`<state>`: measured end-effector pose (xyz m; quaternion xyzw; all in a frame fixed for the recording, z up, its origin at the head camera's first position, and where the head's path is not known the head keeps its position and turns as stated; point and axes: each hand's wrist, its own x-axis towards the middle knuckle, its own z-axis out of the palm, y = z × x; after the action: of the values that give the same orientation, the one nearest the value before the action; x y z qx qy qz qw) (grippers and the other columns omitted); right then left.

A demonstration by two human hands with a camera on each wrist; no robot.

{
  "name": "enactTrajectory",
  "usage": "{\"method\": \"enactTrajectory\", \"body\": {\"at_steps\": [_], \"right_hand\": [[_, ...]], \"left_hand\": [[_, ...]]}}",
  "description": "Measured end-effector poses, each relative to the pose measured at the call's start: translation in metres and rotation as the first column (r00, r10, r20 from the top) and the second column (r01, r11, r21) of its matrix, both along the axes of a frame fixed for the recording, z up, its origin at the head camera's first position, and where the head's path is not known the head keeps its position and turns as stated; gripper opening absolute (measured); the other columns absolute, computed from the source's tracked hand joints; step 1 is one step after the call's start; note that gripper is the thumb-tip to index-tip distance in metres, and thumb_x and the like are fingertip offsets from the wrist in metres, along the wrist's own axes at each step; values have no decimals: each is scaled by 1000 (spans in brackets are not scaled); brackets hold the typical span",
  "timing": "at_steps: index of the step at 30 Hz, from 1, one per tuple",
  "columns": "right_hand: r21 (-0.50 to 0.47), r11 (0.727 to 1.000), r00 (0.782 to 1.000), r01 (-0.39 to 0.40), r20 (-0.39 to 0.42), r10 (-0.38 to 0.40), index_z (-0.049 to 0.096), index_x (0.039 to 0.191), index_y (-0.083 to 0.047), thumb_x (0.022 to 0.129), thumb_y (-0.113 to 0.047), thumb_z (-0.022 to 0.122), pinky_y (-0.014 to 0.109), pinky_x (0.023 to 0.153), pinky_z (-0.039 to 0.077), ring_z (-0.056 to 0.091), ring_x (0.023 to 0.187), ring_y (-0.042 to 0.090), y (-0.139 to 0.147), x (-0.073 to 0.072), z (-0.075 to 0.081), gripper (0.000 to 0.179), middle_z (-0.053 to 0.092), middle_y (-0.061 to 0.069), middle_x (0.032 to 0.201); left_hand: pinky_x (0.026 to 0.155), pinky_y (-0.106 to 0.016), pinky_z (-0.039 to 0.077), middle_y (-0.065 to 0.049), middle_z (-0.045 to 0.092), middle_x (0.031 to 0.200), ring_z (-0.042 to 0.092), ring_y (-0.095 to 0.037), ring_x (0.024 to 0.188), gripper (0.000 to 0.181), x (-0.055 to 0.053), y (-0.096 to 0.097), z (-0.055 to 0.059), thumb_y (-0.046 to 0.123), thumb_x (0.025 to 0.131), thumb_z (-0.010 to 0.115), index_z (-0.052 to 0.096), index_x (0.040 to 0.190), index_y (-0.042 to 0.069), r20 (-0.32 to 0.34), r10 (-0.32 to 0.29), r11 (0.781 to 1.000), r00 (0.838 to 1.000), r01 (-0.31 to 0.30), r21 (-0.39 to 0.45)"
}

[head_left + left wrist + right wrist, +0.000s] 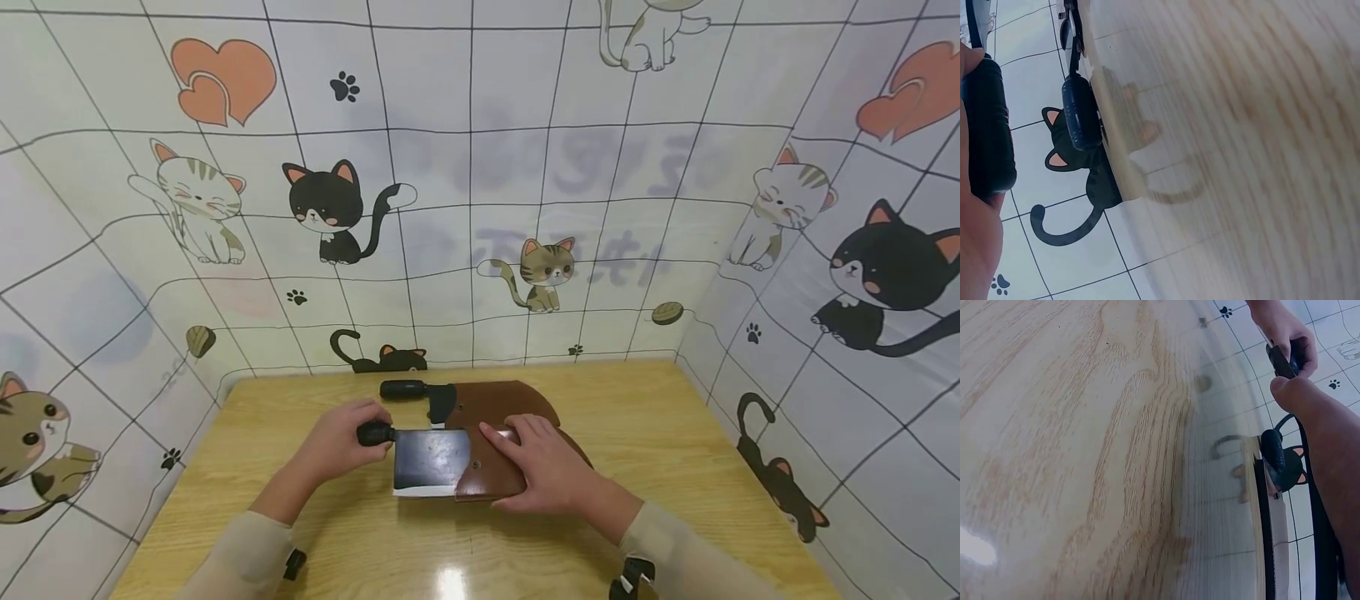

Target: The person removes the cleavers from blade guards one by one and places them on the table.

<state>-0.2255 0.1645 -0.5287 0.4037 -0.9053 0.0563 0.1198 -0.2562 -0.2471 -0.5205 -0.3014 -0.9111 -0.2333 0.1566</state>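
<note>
My left hand point(341, 446) grips the black handle point(988, 131) of a cleaver point(431, 458) with a broad, dark rectangular blade and a bright edge towards me. A brown leather sheath point(487, 475) covers the right part of that blade. From the right side, my right hand point(555, 471) holds the sheath, thumb on its upper face. Just behind lies a second cleaver with a black handle point(403, 389), its blade mostly inside another brown sheath point(510, 398). The nearer sheath overlaps the farther one in the head view.
The glossy wooden table point(450, 542) reaches back to a white wall cloth point(435, 167) with grid lines and cartoon cats. The cloth also rises along both sides. Wrist straps point(633, 575) sit by the cuffs of both light sleeves.
</note>
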Motion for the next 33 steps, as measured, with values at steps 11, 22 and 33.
{"method": "enactTrajectory", "body": {"at_steps": [11,22,33], "right_hand": [[4,1000,999,27,38,-27,34,176,-25,86,-91,67,55,124,34,46,144,31,1,0,0,116,51,15,154],[5,1000,999,29,27,-30,30,177,-27,87,-91,65,54,125,33,45,143,31,8,-4,-3,116,51,16,154],[-3,1000,999,31,35,-31,31,177,-25,88,-92,64,56,124,34,45,145,32,12,-1,-3,116,49,15,156]], "left_hand": [[85,-45,62,10,73,114,71,-16,100,34,4,-2,2,21,84,96,79,114,21,40,13,999,999,-15,50],[83,-42,61,14,71,110,69,-12,96,33,4,-16,1,15,85,96,78,112,22,84,15,995,996,-23,92],[82,-41,61,16,71,108,68,-10,95,33,9,-24,2,15,85,96,79,112,23,95,37,995,995,-46,93]]}}
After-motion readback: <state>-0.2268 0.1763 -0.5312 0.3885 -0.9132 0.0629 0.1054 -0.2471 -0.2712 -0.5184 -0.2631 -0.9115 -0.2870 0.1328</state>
